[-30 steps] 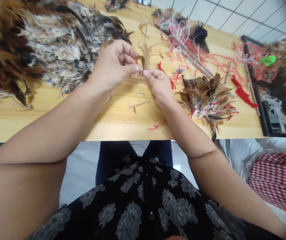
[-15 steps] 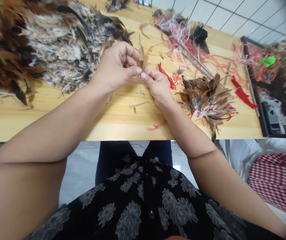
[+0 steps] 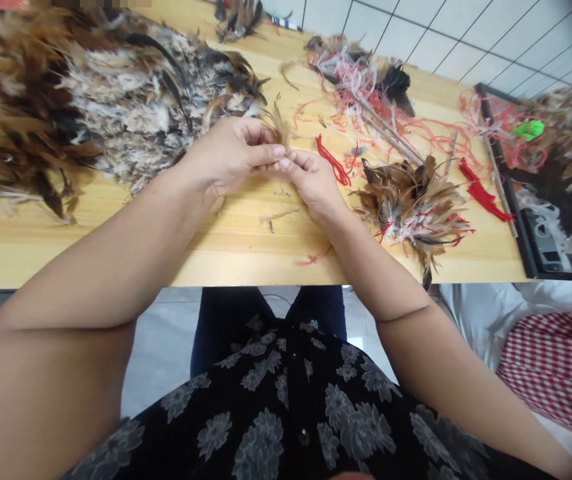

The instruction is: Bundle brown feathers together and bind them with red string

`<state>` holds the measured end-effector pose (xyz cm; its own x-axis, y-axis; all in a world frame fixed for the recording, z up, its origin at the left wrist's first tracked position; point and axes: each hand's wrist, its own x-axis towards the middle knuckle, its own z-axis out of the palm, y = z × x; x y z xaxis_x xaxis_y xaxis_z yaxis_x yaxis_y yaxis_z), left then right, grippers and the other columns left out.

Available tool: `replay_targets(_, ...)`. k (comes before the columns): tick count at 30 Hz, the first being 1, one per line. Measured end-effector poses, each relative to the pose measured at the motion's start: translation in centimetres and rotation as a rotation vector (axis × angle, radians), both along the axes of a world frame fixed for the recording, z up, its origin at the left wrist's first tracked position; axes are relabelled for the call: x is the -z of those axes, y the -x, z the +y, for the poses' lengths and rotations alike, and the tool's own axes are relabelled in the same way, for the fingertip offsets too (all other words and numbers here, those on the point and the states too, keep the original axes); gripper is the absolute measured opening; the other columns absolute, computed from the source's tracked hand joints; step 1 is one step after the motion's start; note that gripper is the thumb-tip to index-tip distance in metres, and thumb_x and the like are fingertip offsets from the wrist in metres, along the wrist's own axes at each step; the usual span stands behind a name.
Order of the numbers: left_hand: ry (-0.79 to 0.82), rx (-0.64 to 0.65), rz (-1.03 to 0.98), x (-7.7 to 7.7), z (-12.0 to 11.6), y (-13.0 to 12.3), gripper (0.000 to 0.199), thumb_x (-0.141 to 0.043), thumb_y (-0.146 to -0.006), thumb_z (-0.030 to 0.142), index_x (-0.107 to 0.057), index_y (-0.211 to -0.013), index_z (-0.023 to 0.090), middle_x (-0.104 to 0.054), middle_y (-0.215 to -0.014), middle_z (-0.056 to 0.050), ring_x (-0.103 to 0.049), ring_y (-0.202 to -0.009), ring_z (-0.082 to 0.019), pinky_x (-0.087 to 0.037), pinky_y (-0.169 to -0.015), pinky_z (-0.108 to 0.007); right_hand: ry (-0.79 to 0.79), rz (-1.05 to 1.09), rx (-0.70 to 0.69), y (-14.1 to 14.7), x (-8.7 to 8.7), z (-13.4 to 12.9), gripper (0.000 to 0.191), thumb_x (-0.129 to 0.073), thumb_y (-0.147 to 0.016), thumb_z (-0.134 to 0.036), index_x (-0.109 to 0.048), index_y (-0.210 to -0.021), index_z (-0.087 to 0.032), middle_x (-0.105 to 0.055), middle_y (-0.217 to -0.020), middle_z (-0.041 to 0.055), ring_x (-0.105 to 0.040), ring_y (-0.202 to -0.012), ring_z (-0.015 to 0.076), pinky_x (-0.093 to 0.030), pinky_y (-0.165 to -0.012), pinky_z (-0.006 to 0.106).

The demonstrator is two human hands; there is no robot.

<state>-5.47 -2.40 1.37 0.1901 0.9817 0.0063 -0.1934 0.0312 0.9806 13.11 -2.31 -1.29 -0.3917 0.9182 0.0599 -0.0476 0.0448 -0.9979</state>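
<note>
Between my two hands, above the wooden table (image 3: 246,247), is a small brown feather bunch (image 3: 279,125) with its tips pointing away from me. My left hand (image 3: 239,150) is closed, thumb and fingers pinching the bunch near its base. My right hand (image 3: 311,177) is closed too, its thumb and fingertips meeting the left ones at the quill ends. What exactly lies between the right fingertips is hidden. A pile of brown feather bunches tied with red thread (image 3: 411,207) lies to the right of my right hand. Loose red threads (image 3: 333,161) rest just beyond that hand.
A large heap of fluffy feathers (image 3: 121,100) covers the left side. Pink and white string (image 3: 351,73) tangles at the back, with thin sticks (image 3: 391,130). More red thread (image 3: 483,190) lies near a black-rimmed tray (image 3: 521,247) at right. Someone in red checked cloth (image 3: 556,367) is beside me.
The view has shifted slightly. My hands stay together at the feather bunch; the left hand sits a little lower, its fingers curled more closely around the bunch.
</note>
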Motion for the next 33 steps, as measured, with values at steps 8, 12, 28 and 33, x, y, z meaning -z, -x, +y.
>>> replay_targets(8,0.117,-0.116,-0.16,-2.4,-0.7,-0.3,0.052,-0.089,-0.11,-0.003,-0.07,-0.066,0.018,-0.066,-0.063,0.001,-0.056,-0.059,-0.009,-0.049,-0.062,-0.02,-0.031,0.029,0.033,-0.5,0.0,0.7,0.057,-0.103,-0.08,-0.074,-0.084,-0.095,-0.022,-0.089,-0.112,0.0033,-0.082,-0.119,0.0225,-0.065,-0.122,0.043)
replay_targets(12,0.225,-0.128,-0.212,-3.6,-1.2,-0.7,0.059,-0.066,-0.121,-0.007,-0.07,-0.067,0.017,-0.064,-0.061,0.001,-0.058,-0.058,-0.008,-0.05,-0.059,-0.017,-0.036,0.036,0.052,-0.5,0.1,0.7,0.061,-0.105,-0.076,-0.075,-0.082,-0.094,-0.021,-0.086,-0.104,0.0009,-0.079,-0.107,0.0191,-0.066,-0.116,0.04)
replay_targets(28,0.063,0.008,-0.172,0.4,0.1,0.1,0.047,-0.111,-0.097,0.03,-0.071,-0.075,0.018,-0.07,-0.072,-0.001,-0.066,-0.062,-0.012,-0.058,-0.064,-0.02,0.075,0.175,0.041,0.3,-1.5,-0.7,0.058,-0.113,-0.065,-0.065,-0.08,-0.085,-0.021,-0.089,-0.099,0.0029,-0.082,-0.103,0.0187,-0.066,-0.115,0.035)
replay_targets(33,0.018,-0.022,-0.124,0.4,0.3,0.6,0.046,-0.113,-0.094,0.03,-0.071,-0.078,0.02,-0.069,-0.073,0.0,-0.067,-0.063,-0.014,-0.058,-0.065,-0.023,0.037,0.088,0.02,0.0,-1.7,-0.3,0.053,-0.106,-0.079,-0.066,-0.08,-0.091,-0.021,-0.09,-0.11,0.0061,-0.083,-0.115,0.0204,-0.065,-0.119,0.035)
